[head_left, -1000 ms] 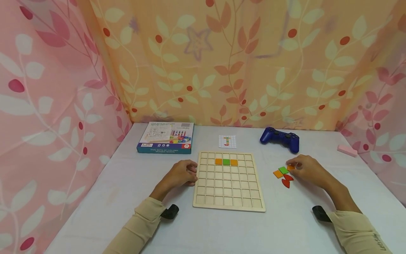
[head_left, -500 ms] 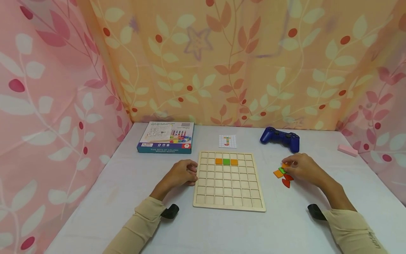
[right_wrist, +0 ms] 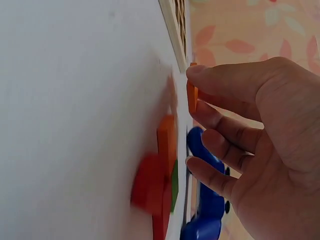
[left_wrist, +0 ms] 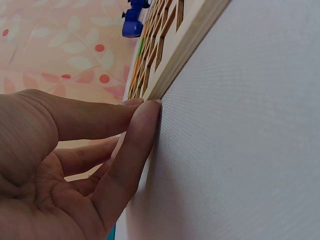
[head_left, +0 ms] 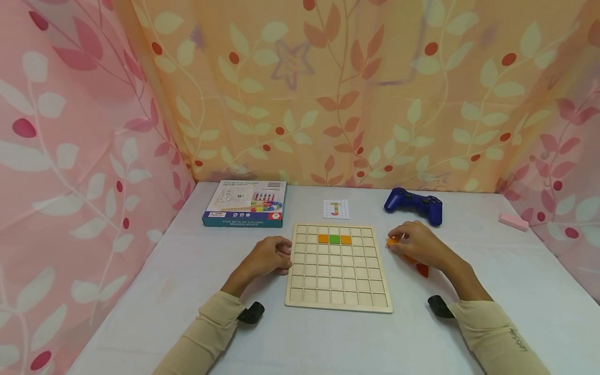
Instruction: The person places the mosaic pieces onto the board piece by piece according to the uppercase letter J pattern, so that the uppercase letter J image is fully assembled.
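A wooden grid board lies on the table, with two orange square tiles and a green square tile in its second row. My left hand is at the board's left edge; in the left wrist view, thumb and finger hold that edge. My right hand pinches an orange tile between thumb and finger, held above the table to the right of the board. Beneath it lie red curved pieces, another orange tile and a green tile, mostly covered by the hand in the head view.
Behind the board lies a small pattern card. A boxed set is at back left. The blue game controller sits at back right, with a pink block farther right. Patterned curtains enclose the table.
My right hand has lifted the orange tile from beside the loose pieces and carried it left toward the board. My left hand has stayed at the board's edge.
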### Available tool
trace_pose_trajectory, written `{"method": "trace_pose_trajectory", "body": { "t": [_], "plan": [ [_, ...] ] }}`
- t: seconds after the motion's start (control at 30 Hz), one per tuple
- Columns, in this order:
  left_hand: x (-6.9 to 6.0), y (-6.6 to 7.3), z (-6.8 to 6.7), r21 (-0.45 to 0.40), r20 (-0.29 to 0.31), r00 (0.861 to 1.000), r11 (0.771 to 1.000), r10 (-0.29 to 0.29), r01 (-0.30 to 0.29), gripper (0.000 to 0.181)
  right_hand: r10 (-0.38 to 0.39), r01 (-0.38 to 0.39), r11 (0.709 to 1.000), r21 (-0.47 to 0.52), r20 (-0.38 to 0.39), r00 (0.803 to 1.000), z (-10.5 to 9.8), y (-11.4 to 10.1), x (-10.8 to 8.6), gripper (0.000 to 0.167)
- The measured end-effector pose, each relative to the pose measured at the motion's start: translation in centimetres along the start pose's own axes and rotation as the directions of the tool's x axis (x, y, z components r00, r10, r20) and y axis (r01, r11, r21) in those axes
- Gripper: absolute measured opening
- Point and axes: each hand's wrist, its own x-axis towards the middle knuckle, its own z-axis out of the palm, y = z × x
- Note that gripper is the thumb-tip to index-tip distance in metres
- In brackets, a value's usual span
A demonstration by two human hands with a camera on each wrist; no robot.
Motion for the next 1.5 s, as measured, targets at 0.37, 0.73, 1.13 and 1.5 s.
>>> {"method": "trace_pose_trajectory", "body": {
  "t": [0.37,0.73,1.13,1.5],
  "plan": [
    [-0.2,0.1,-0.1,-0.006,0.014,1.000,1.000,-0.004,0.004,0.049,-0.090,0.088,0.996,0.033,0.064,0.994,1.9,-3.2,2.4,0.029],
    [-0.3,0.1,0.0,-0.014,0.008,1.000,1.000,-0.007,0.007,0.048,-0.143,0.138,0.988,0.067,0.081,0.986,3.3,-6.3,4.2,0.031],
    [-0.2,0.1,-0.1,-0.015,0.007,1.000,1.000,-0.001,0.001,0.048,-0.242,0.235,0.969,0.070,0.107,0.964,4.4,-9.2,5.4,0.029],
    [-0.1,0.0,-0.1,-0.020,0.019,1.000,1.000,0.003,-0.003,0.048,-0.229,0.219,0.972,0.084,0.130,0.965,5.0,-10.1,5.4,0.022]
  ]
}}
